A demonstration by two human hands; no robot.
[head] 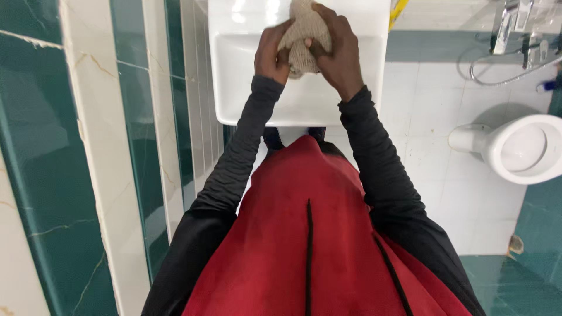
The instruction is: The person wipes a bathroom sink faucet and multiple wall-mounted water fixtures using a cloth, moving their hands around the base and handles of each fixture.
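Green and cream marbled wall tiles (76, 164) filled the whole left side, and pale floor tiles (445, 175) ran off to the right, turning green in the near corner. Down the middle, the person's red apron (304, 246) took up the lower frame, dark sleeves reaching up from it on both sides. Above that sat the white sink (246, 88), a rectangular basin hung against the wall, its front rim just ahead of the apron. Over to the right, a white toilet (521, 149) stood on the floor, well apart from the sink, with a chrome hose (503, 73) looping on the wall above it. Right over the basin, both hands were at work on a beige cloth (304, 35), bunched up and held in the air between them, not touching the basin so far as could be seen. The right hand (339, 50) was wrapped over the cloth's right side, fingers curled tight around it. The left hand (270, 52) gripped the cloth's left side, fingers closed on the lower bunch. A sliver of something yellow (398, 11) showed at the sink's top right edge, too cut off to tell.
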